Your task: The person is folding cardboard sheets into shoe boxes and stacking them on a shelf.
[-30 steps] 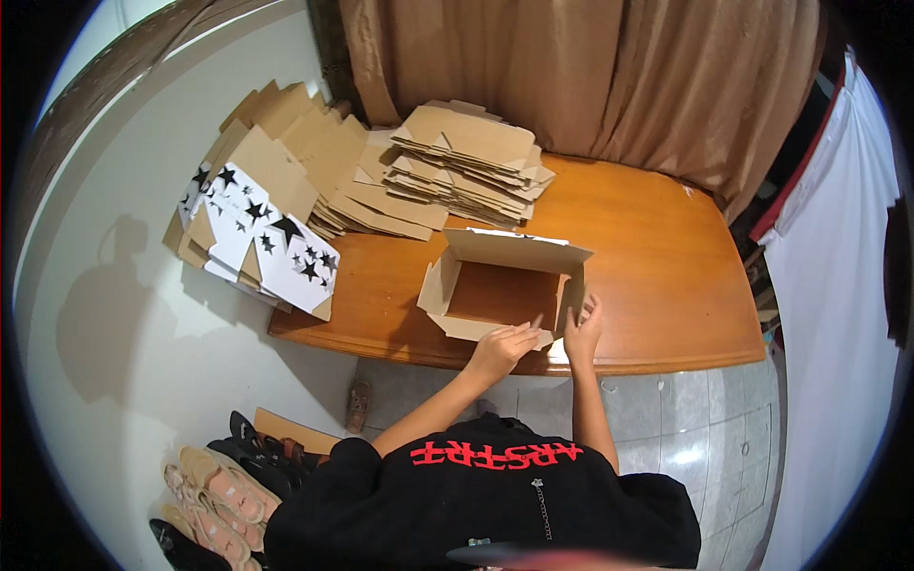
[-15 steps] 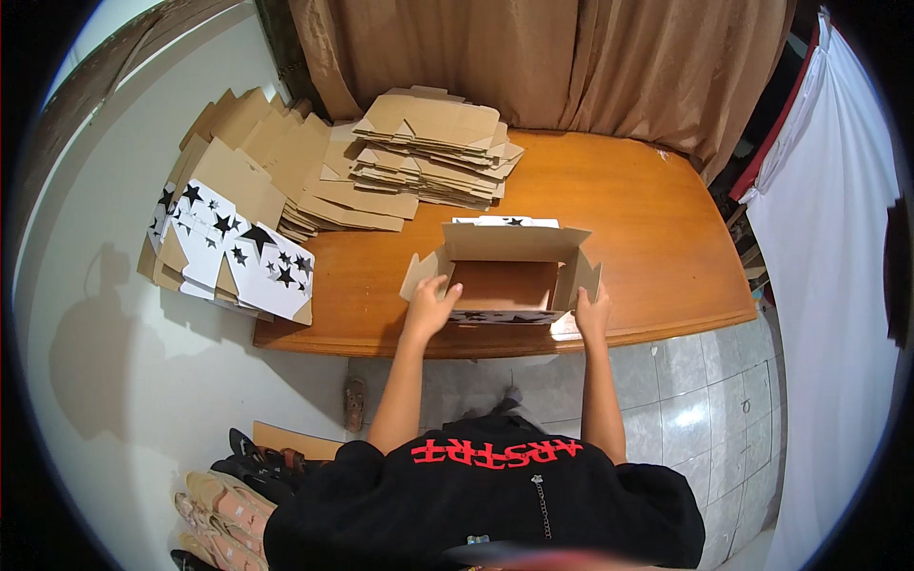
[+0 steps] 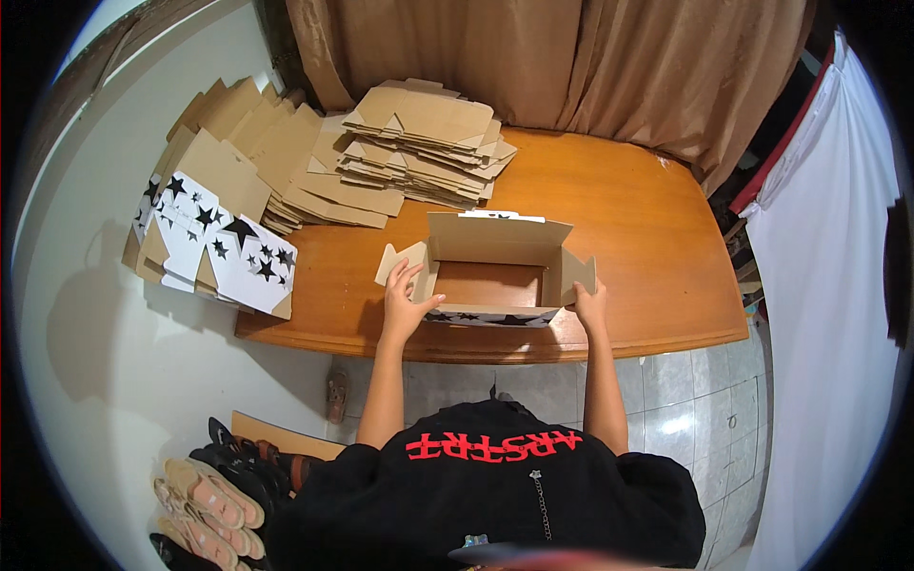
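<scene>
A cardboard box stands on the wooden table before me, unfolded into a rectangular frame. Its inside is plain brown, and black stars on white show along its outer front. Through the middle I see the tabletop, so the bottom is open. My left hand grips the left end, fingers over the side flap and thumb at the front corner. At the other end my right hand holds the right flap near its front corner; some of its fingers are hidden behind the cardboard.
Flattened brown cartons lie stacked at the table's back. More folded cartons with star-printed panels lean at the left by the wall. The table reaches to the right toward a white cloth. Shoes sit low at the left.
My left hand's fingers have shifted up and spread across the left flap, which now tilts further outward. My right hand keeps its hold on the right end. The whole view has shifted slightly.
</scene>
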The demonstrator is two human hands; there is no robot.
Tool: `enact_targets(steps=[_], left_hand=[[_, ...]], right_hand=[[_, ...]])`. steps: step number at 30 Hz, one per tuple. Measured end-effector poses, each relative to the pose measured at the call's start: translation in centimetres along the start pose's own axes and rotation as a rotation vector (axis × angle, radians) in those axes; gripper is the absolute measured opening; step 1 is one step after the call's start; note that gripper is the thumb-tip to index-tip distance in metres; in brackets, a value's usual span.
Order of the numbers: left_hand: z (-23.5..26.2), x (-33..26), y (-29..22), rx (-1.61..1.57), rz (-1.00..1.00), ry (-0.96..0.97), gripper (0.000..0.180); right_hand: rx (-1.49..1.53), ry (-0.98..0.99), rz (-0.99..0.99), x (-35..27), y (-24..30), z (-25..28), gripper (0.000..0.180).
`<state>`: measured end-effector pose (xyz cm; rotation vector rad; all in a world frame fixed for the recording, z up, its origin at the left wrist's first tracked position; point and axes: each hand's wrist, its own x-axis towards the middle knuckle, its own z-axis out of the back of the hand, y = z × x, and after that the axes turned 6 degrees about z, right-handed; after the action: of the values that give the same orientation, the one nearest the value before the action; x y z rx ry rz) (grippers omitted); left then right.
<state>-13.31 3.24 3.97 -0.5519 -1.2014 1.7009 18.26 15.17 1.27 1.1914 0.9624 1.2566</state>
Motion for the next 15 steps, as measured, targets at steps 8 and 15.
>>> enact_targets(steps=[8,15], left_hand=[[-2.5,-1.8,4.8,-0.008,-0.042,-0.445,0.053],[-2.7,-1.0,7.3,-0.205,0.558,-0.377,0.085]], right_hand=[[0.053,-0.067,-0.009,1.1,-2.3,-1.1,0.02],[0.041,0.16,-0.071,0.6,-4.3,-2.2,0.034]])
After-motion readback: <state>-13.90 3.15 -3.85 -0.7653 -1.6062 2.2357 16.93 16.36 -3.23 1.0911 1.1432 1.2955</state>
